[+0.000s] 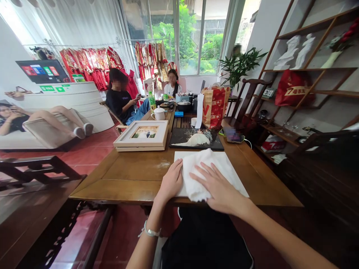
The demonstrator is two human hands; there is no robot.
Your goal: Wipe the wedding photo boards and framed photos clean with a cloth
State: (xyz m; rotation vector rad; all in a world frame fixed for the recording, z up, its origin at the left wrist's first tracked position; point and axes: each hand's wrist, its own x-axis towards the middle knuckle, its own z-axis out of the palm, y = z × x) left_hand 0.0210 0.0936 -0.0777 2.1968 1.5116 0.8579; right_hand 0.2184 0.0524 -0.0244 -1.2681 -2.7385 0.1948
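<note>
A flat white board (pixel 235 183) lies at the near edge of the wooden table, partly covered by a crumpled white cloth (pixel 193 186). My right hand (pixel 214 183) rests flat on the cloth with its fingers spread, pressing it against the board. At the board's left edge lies my left hand (pixel 171 180), its fingers stretched forward beside the cloth. Just beyond the board is a dark panel (pixel 217 142) with a picture of a white dress on it. White picture frames (pixel 140 144) are stacked to its left, the top one holding a photo.
Farther along the table (pixel 134 190) stand a white lidded mug (pixel 159 113), a green-labelled bottle (pixel 152 101) and a red-and-tan paper bag (pixel 214 108). A phone (pixel 235 136) with a cable lies at the right. Two people sit at the far end; another reclines on a sofa (pixel 42 129).
</note>
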